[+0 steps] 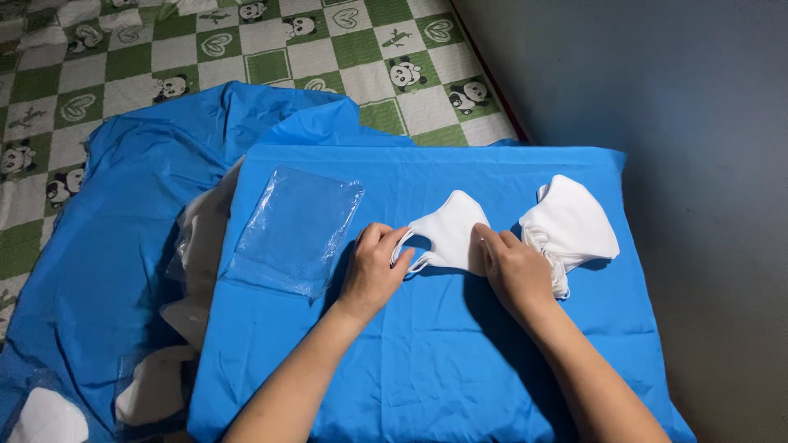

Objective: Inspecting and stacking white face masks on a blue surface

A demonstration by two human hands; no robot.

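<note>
A single white folded face mask (452,230) lies on a blue cloth-covered board (427,361). My left hand (373,271) pinches the mask's ear loop at its left end. My right hand (513,271) presses its fingers on the mask's right edge. Just right of that hand sits a stack of white masks (572,226). A pile of clear plastic bags (298,230) lies flat on the cloth to the left of my left hand.
Loose blue cloth (115,246) spreads left, with more white masks in plastic (160,385) under the board's left edge. A green and white checked sheet with pandas (246,49) lies behind. A grey wall (698,123) stands to the right.
</note>
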